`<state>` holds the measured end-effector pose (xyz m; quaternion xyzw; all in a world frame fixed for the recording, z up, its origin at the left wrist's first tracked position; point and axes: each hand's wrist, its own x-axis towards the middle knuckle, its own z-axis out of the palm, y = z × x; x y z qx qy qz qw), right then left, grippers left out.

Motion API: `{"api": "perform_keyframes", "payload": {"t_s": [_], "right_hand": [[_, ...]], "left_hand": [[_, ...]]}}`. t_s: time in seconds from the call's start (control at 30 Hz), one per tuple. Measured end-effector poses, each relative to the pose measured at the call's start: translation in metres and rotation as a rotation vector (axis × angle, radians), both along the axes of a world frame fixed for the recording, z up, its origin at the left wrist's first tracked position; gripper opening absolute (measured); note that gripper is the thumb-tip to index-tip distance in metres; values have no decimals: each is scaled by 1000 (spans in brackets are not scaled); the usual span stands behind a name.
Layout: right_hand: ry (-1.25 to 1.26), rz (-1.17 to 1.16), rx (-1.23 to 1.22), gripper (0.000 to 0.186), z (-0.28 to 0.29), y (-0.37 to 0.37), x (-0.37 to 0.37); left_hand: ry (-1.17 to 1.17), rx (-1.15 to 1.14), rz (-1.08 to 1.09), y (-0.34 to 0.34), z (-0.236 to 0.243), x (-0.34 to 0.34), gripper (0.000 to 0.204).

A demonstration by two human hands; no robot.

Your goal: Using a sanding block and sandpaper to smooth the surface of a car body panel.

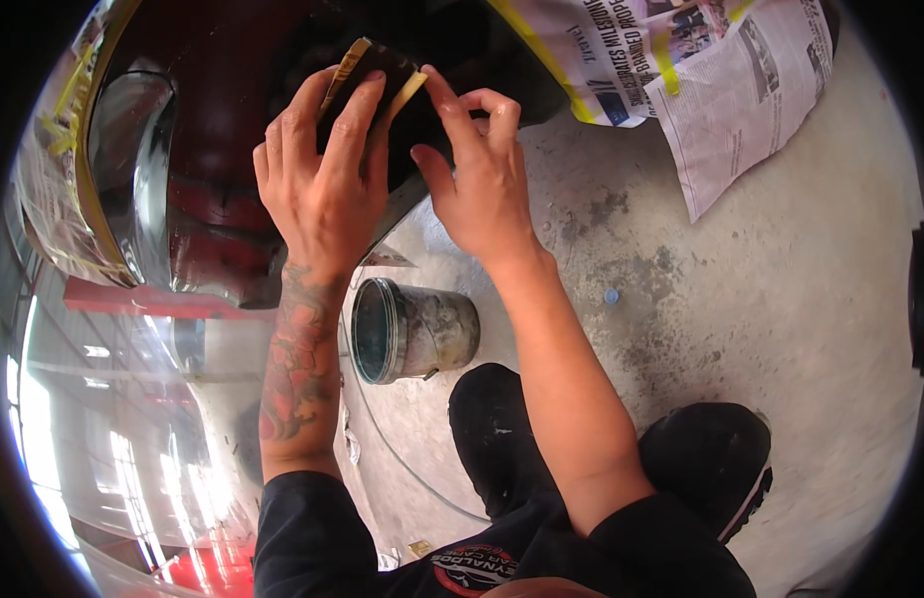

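My left hand (322, 169) is closed on a folded piece of sandpaper (387, 72), dark on its face with tan edges, which looks wrapped over a block. It lies against a glossy dark car body panel (223, 110). My right hand (480, 164) is beside it, fingers apart and partly bent, its index fingertip at the sandpaper's tan right edge. The thumb points toward the panel's lower edge and grips nothing. How far the left fingers reach under the sandpaper is hidden.
A grimy bucket (437, 329) stands on the stained concrete floor (820, 269) below my hands. Newspaper (746, 110) with yellow tape hangs at upper right. A curved light unit (133, 169) sits at left beside taped masking. A thin hose (397, 448) crosses the floor near my shoes.
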<state>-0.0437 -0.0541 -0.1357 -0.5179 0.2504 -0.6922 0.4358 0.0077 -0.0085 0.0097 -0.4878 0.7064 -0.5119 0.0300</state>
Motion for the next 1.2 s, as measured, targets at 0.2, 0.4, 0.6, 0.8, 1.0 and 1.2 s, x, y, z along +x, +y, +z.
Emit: {"api": "perform_keyframes", "payload": {"t_s": [0.2,0.4,0.6,0.8,1.0,1.2], "right_hand": [[-13,-7,-3,81,0,-1,0],[-14,8,10,80,-3,-1,-4],[-68,29,25,81,-7,-6,-4],[-92,75,32,81,-2,-7,-5],[-92,87,33,82,-7,-10,-6],[-99,92,28,83,-3,-7,-6]], "left_hand": [[-55,-57,-71,-11,-1,10,43],[-76,-6,-71,-10,-2,10,41],[-42,-20,-14,-8,-8,4,37],[-45,-21,7,-8,-3,-1,39],[-90,-32,-51,-12,-3,4,38],[-76,75,40,-5,-4,1,42]]}}
